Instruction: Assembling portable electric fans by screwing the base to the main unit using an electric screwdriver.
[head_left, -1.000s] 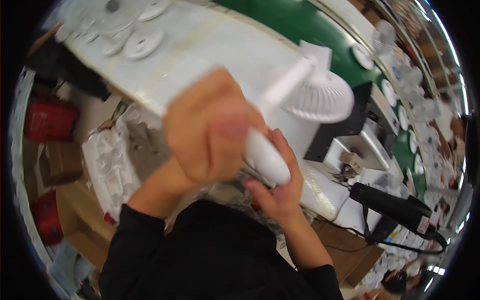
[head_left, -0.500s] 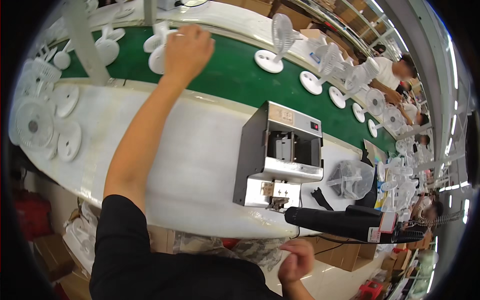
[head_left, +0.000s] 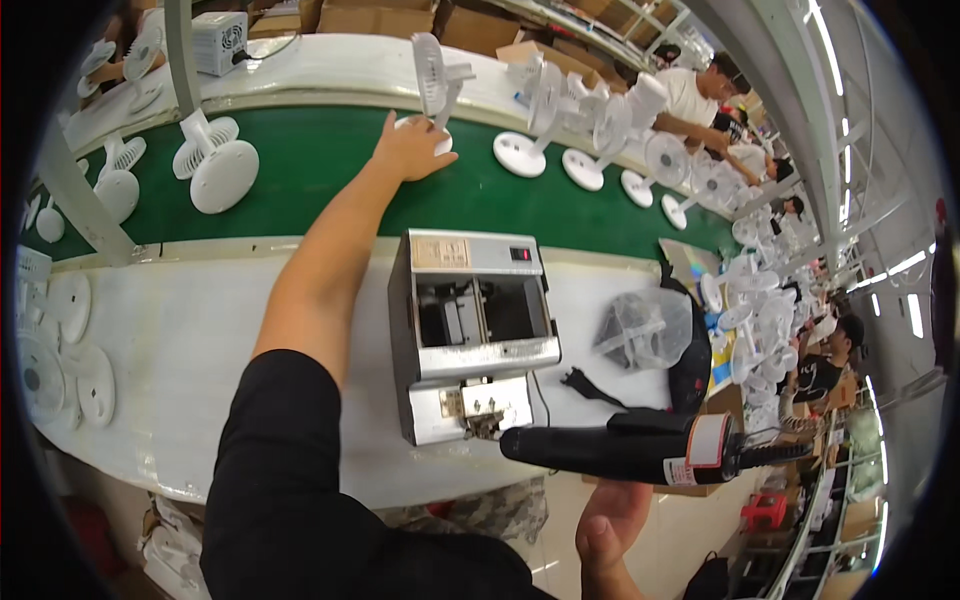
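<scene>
My left hand (head_left: 412, 152) reaches across the green conveyor belt, thumb and fingers spread. It is at the round base of an upright white desk fan (head_left: 432, 75), partly covering that base; whether it presses on it I cannot tell. Farther left on the belt a white fan (head_left: 222, 172) lies tipped over, its disc base facing me. Low in the view, my right hand (head_left: 612, 525) is just beneath a black electric screwdriver (head_left: 600, 453) with a coiled cord. Its palm shows and its fingers stretch upward, their tips hidden behind the tool.
A metal screw feeder (head_left: 480, 310) stands on the white worktable (head_left: 200, 370). Right of it lies a clear plastic bag (head_left: 645, 330). More fans (head_left: 525, 150) line the belt, and fans (head_left: 90, 385) sit at the table's left end. Co-workers (head_left: 690, 95) are across the belt.
My left hand has left the tipped fan and moved right to the upright one. My right hand has come up under the screwdriver. The view has turned, shifting the table and feeder leftward.
</scene>
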